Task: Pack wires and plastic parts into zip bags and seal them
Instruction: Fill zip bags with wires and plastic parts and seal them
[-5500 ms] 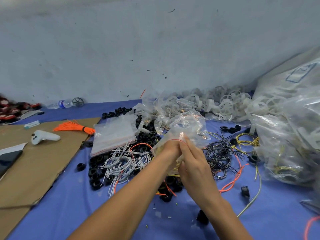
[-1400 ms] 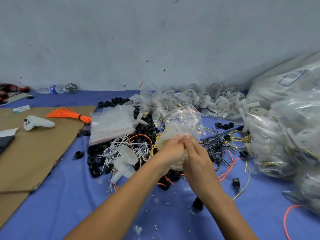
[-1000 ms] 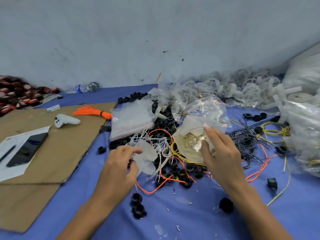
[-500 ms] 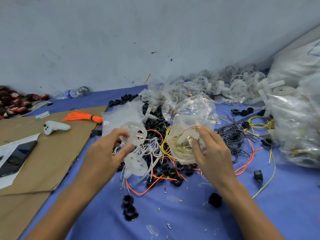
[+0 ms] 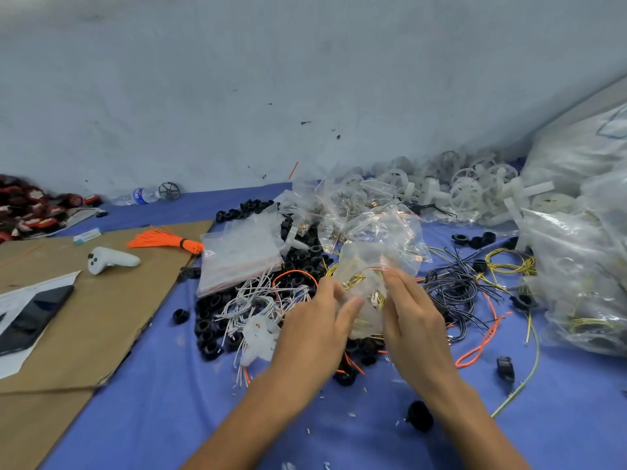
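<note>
Zip bag [image 5: 364, 266], part-filled, apparently unsealed: centre of scene, above the black rings [image 5: 305, 262].
Pinched near the red zip line by right hand [image 5: 415, 320], kept raised so yellow wire [image 5: 354, 281] settles low; met on its left by left hand [image 5: 317, 323], fingers nearly straight but blurred, grip unreadable, likely feeding a part in. White wires [image 5: 258, 300] just left.

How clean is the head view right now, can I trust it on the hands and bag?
Head view: left hand and right hand are motion-smeared, and the zip bag between them blurs, so its seal cannot be judged; the stack of empty bags and white controller read sharp; light is even; wide-angle distortion tilts the wall at right.
</note>
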`<state>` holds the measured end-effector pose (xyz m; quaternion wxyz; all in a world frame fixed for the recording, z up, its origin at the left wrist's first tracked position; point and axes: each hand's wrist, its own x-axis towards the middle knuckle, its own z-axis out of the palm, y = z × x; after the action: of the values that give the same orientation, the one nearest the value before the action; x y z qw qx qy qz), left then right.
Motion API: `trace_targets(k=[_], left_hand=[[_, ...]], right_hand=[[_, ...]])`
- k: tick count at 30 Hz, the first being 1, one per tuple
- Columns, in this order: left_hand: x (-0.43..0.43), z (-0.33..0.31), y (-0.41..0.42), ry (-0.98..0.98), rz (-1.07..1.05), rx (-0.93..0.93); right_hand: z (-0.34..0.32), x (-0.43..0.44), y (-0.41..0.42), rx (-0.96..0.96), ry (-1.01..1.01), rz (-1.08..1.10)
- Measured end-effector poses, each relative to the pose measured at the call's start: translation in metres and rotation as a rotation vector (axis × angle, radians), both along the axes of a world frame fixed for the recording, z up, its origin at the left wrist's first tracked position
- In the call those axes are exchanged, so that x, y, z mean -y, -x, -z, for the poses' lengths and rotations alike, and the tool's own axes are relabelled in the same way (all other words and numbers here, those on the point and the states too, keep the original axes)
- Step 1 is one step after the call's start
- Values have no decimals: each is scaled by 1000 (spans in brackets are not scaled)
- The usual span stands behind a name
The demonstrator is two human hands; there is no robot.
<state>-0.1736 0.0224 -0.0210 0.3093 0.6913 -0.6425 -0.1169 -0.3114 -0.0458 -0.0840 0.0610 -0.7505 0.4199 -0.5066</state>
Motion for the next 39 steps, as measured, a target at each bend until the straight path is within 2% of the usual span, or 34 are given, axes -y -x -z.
trace_targets(k=[2, 6, 7, 10, 11, 13, 18, 24, 28, 30, 32, 36, 37, 39], left_hand=[[4, 8, 11, 12, -42, -85], [9, 14, 26, -82, -27, -241], [13, 12, 28, -104, -17, -381], [31, 1, 33, -174, 39, -1083], [38, -3, 34, -176, 32, -1266], [48, -6, 36, -171, 0, -1385], [44, 26, 45, -240, -13, -1062], [68, 19, 38, -299, -177, -1152], [78, 13, 34, -315, -68, -979], [70, 10, 28, -294, 44, -805], [51, 12, 16, -186, 114, -553], [-22, 28, -40, 168, 36, 96], [-33, 32, -60, 133, -7, 259], [-43, 31, -93, -131, -135, 441]], right_hand=[[0, -1, 0, 3, 0, 10], [-2, 1, 1, -8, 0, 60], [-2, 1, 1, -23, -3, 69], [-2, 0, -1, -50, -5, 60], [-1, -1, -2, -49, 3, 50], [0, -2, -3, -46, 17, 37], [3, 1, -2, -35, -19, 63], [3, -2, -3, -47, -4, 11], [3, -1, -3, -26, -16, 20], [4, -1, -3, -44, -17, 20], [3, -1, -2, -42, -17, 24], [2, -3, -1, -24, -31, 53], [2, -3, -2, -21, -31, 59], [1, -4, -4, -29, -30, 57]])
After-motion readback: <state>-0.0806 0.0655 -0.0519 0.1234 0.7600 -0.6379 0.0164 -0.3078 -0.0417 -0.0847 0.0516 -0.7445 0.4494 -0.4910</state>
